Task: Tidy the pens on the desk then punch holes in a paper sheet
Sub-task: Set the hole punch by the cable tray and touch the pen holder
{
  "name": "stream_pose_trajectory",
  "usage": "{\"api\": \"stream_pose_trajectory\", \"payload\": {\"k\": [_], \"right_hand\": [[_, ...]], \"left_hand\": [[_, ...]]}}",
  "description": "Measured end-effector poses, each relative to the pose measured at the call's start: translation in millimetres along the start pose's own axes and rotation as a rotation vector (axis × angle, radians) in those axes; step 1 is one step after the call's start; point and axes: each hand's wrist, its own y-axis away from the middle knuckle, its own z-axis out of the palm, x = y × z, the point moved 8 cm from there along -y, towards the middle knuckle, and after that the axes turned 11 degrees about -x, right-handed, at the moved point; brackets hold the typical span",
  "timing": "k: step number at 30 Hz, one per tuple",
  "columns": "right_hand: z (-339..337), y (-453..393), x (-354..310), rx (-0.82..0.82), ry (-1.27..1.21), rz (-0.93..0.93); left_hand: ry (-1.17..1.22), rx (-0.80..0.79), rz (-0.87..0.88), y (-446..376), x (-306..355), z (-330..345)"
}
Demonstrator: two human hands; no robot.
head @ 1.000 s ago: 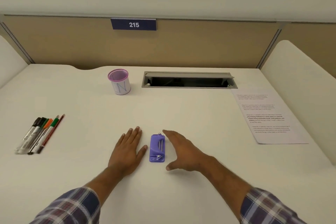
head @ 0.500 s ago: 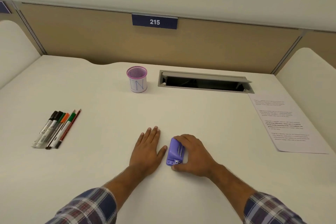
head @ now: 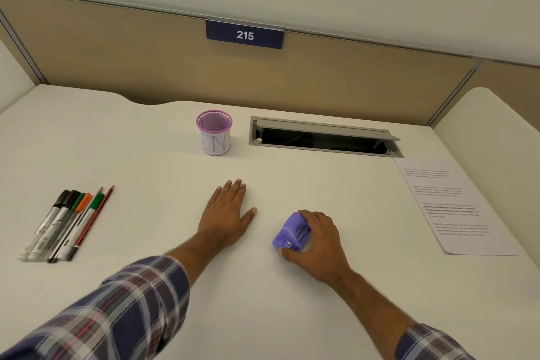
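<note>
My right hand [head: 320,242] grips a small purple hole punch [head: 290,232] on the white desk [head: 146,155], fingers over its top and thumb at its near end. My left hand [head: 226,213] lies flat on the desk to the left of it, fingers straight. Several markers and pencils [head: 67,222] lie side by side at the left. A pink mesh pen cup [head: 214,132] stands upright at the back centre. A printed paper sheet [head: 450,207] lies flat at the right.
An open grey cable tray [head: 324,137] is sunk into the desk behind the punch. Beige partition panels [head: 175,67] with a "215" sign [head: 245,35] close off the back. White side dividers stand at both sides.
My right hand closed round the hole punch and has shifted it to the right, away from my left hand. The left hand stayed flat on the desk.
</note>
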Motion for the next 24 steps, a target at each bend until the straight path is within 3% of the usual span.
{"api": "stream_pose_trajectory", "payload": {"k": [12,24], "right_hand": [[-34.8,-99.1,19.3,0.349,0.000,0.327],[-26.1,-202.9,24.1,0.303,0.128,0.556]], "left_hand": [[0.002,-0.016,0.029,-48.3,9.2,5.0],[0.000,-0.013,0.030,-48.7,8.9,6.3]]}}
